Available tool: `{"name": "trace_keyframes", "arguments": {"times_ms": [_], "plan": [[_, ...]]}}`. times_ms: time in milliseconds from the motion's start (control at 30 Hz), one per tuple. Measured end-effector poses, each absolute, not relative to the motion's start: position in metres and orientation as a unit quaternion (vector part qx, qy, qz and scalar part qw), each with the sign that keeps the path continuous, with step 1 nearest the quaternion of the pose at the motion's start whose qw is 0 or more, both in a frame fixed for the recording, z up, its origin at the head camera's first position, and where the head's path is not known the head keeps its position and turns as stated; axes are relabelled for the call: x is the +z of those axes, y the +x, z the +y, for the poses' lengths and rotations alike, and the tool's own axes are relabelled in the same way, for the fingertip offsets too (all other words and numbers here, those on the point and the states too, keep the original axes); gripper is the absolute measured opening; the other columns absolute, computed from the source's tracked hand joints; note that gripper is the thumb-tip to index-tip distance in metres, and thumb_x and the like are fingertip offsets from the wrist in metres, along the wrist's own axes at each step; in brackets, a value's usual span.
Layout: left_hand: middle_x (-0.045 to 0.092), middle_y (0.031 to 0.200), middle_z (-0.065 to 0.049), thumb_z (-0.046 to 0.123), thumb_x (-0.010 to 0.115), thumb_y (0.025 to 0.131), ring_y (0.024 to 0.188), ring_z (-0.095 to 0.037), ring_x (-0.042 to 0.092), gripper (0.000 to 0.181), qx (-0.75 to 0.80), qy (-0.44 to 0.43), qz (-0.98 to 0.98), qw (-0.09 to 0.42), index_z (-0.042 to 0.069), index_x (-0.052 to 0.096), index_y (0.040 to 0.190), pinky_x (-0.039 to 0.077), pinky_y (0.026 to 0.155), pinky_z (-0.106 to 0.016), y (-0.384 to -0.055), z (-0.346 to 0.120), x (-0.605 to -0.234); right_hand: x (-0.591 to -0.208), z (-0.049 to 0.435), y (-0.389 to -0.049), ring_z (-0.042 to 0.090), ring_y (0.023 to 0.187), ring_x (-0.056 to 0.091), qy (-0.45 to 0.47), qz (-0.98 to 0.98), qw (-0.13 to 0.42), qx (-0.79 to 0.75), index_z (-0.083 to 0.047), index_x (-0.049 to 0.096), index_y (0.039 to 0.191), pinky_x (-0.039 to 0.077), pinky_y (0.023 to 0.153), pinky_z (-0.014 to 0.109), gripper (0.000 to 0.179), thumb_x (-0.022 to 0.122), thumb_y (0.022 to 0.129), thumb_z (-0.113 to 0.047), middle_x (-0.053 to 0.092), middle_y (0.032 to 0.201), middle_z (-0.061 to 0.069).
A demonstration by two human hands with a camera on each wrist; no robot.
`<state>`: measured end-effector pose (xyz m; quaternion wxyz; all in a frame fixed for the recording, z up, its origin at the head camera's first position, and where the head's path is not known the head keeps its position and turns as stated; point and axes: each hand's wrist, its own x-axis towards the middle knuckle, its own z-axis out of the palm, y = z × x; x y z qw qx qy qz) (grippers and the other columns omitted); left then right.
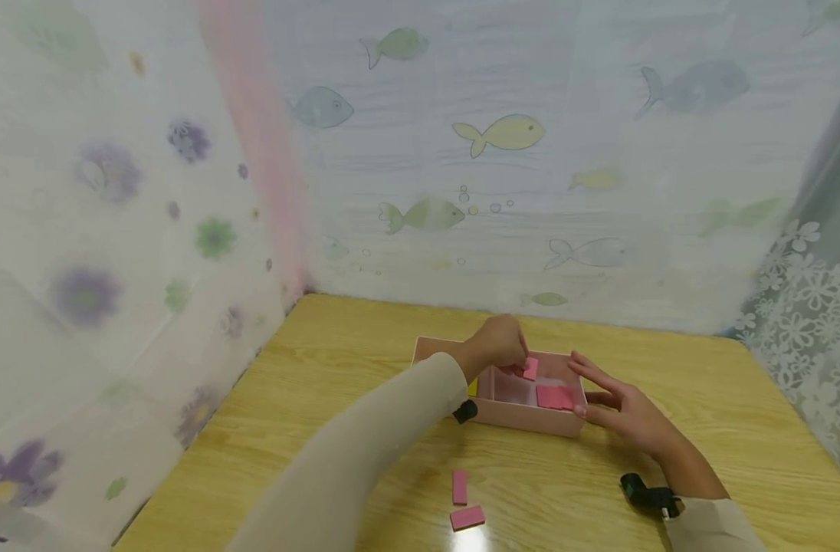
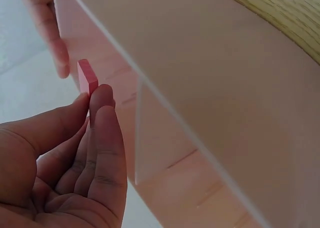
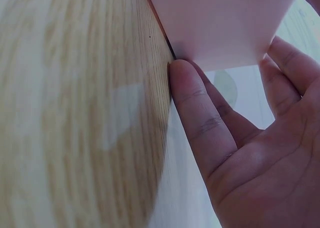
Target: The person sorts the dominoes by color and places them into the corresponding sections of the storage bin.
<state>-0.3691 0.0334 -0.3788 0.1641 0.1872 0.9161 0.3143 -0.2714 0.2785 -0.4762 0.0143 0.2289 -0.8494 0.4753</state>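
Note:
In the head view a pale pink box (image 1: pixel 529 418) stands on the wooden table, with a divider (image 1: pixel 490 383) across it. My left hand (image 1: pixel 500 342) reaches over the box and pinches a small pink tile (image 1: pixel 530 369) between thumb and fingers. The left wrist view shows that pink tile (image 2: pixel 87 78) tilted upright at the fingertips. Several pink tiles (image 1: pixel 554 397) lie flat in the box's right compartment. My right hand (image 1: pixel 634 418) rests at the box's right end, fingers spread and fairly straight, touching its corners.
Two pink tiles lie on the table in front of the box, one lengthwise (image 1: pixel 459 487) and one crosswise (image 1: pixel 467 518). A bit of yellow (image 1: pixel 472 387) shows in the left compartment, mostly behind my left arm. A fish-patterned curtain (image 1: pixel 420 153) hangs behind the table.

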Motion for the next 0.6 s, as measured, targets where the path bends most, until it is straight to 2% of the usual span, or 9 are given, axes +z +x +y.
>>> {"name": "trace_keyframes", "arguments": {"times_ms": [100, 233, 333, 467, 600], "plan": [[0.073, 0.061, -0.002, 0.003, 0.082, 0.086, 0.06, -0.014, 0.074, 0.007, 0.29, 0.19, 0.924, 0.161, 0.004, 0.081, 0.08, 0.06, 0.054, -0.024, -0.37, 0.036, -0.381, -0.476, 0.279, -0.272, 0.035, 0.138, 0.055, 0.229, -0.848, 0.014, 0.478, -0.021, 0.036, 0.163, 0.053, 0.098, 0.019, 0.069, 0.068, 0.101, -0.014, 0.018, 0.173, 0.014], [0.072, 0.057, 0.003, 0.008, 0.084, 0.085, 0.053, -0.008, 0.07, 0.016, 0.222, 0.2, 0.945, 0.134, 0.009, 0.08, 0.069, 0.054, 0.049, -0.018, -0.369, 0.039, -0.382, -0.476, 0.279, -0.272, 0.025, 0.141, 0.053, 0.238, -0.844, 0.014, 0.481, -0.019, 0.036, 0.163, 0.052, 0.1, 0.019, 0.069, 0.067, 0.101, -0.012, 0.017, 0.173, 0.014], [0.071, 0.056, 0.006, 0.012, 0.086, 0.084, 0.052, -0.006, 0.07, 0.021, 0.176, 0.211, 0.955, 0.108, 0.012, 0.078, 0.064, 0.051, 0.054, -0.015, -0.367, 0.041, -0.381, -0.476, 0.279, -0.272, 0.021, 0.142, 0.053, 0.24, -0.842, 0.015, 0.483, -0.019, 0.036, 0.163, 0.052, 0.1, 0.019, 0.069, 0.067, 0.101, -0.012, 0.018, 0.173, 0.014], [0.072, 0.059, 0.007, 0.018, 0.087, 0.083, 0.058, -0.003, 0.064, 0.02, 0.136, 0.217, 0.963, 0.082, 0.013, 0.078, 0.066, 0.048, 0.065, -0.016, -0.365, 0.045, -0.381, -0.476, 0.279, -0.271, 0.017, 0.142, 0.052, 0.243, -0.84, 0.015, 0.484, -0.018, 0.036, 0.162, 0.052, 0.1, 0.019, 0.069, 0.067, 0.102, -0.012, 0.017, 0.173, 0.015], [0.07, 0.063, 0.006, 0.018, 0.087, 0.082, 0.062, -0.007, 0.054, 0.018, 0.114, 0.213, 0.967, 0.081, 0.011, 0.076, 0.069, 0.046, 0.061, -0.02, -0.365, 0.048, -0.383, -0.476, 0.279, -0.271, 0.014, 0.143, 0.05, 0.248, -0.838, 0.013, 0.486, -0.017, 0.036, 0.163, 0.051, 0.101, 0.018, 0.069, 0.067, 0.102, -0.011, 0.017, 0.173, 0.015]]}}
